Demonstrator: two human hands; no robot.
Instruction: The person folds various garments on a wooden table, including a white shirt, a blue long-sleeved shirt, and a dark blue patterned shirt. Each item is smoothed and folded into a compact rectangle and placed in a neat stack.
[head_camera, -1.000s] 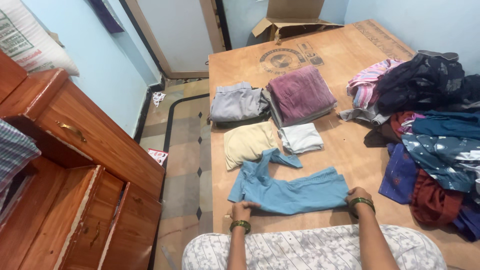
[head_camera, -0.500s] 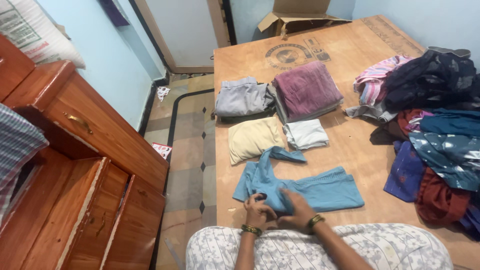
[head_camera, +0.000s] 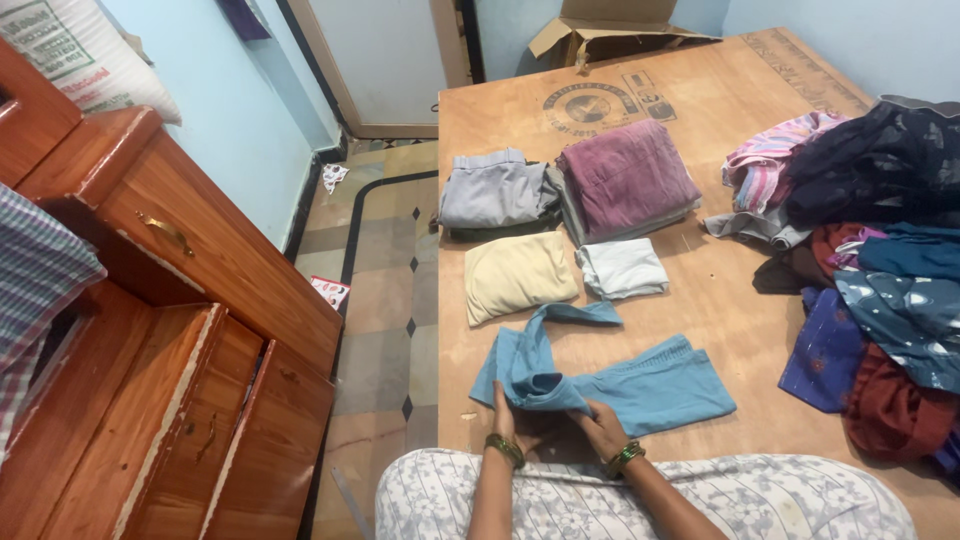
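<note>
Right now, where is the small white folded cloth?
The white folded cloth lies on the wooden board, right of the cream cloth, just below the purple pile.

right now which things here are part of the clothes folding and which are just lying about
In hand: light blue garment, left hand, right hand, folded clothes, unfolded heap, wooden board.
Lying about: cardboard box, wooden cabinet, white sack.

Both hands grip the garment at the near edge of the board, the left hand just left of the right hand. Beyond the grip lie four folded pieces. Far right sits an unfolded heap; to the left stands a cabinet.
</note>
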